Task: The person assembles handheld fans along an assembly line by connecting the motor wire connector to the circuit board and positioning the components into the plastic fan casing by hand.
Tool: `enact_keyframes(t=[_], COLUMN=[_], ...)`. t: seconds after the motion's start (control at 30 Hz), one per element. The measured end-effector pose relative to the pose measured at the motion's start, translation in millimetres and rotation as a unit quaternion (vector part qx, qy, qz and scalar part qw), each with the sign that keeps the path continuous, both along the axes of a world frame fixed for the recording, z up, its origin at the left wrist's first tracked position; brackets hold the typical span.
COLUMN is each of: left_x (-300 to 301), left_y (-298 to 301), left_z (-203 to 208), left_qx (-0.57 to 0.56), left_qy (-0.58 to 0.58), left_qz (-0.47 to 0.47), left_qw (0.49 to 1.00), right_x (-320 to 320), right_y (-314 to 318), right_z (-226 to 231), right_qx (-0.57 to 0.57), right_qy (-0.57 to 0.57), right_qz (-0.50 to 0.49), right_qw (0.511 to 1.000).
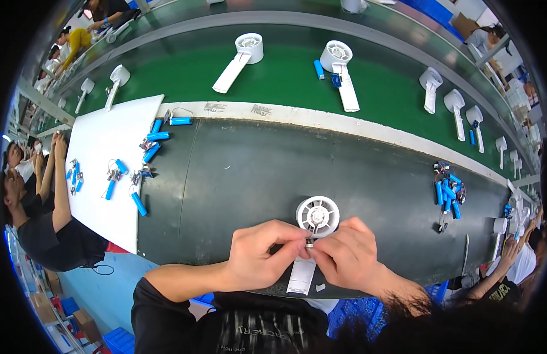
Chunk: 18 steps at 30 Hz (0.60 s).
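A white handheld fan [318, 216] lies in front of me, its round ringed head pointing away and its opened handle [301, 276] toward me. Both hands meet at the neck between head and handle. My left hand [263, 253] is closed in a pinch there, and my right hand [351, 252] pinches from the other side. Between the fingertips shows a small silvery part [310, 242], with thin wires running up to the fan's hub. My fingers hide most of this part. A small white scrap [320, 288] lies beside the handle.
Blue battery cells with wired boards lie heaped at right [449, 192] and scattered over a white sheet [102, 159] at left. Beyond the dark worktable [250, 159], a green conveyor belt [291, 65] carries several white fans. Co-workers sit on both sides and across.
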State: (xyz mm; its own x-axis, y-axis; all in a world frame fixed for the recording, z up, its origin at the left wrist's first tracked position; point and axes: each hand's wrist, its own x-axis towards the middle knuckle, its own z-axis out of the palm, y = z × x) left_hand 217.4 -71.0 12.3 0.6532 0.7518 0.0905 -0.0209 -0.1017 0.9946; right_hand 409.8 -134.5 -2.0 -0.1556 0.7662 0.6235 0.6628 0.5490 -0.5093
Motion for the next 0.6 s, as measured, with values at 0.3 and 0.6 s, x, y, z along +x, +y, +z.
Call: enact_keyframes(t=[0.3, 0.6], left_x=[2.8, 5.7], left_y=[11.8, 16.5], left_z=[-7.3, -5.4], left_qx=[0.261, 0.276], left_qy=[-0.089, -0.090], left_qz=[0.000, -0.014], left_qw=[0.961, 0.957], right_x=[10.8, 12.0], right_y=[1.2, 3.1], right_z=[10.6, 11.5], right_qx=[-0.036, -0.004], right_qy=[0.001, 0.001], right_qz=[0.008, 0.024], right_qw=[0.999, 1.000])
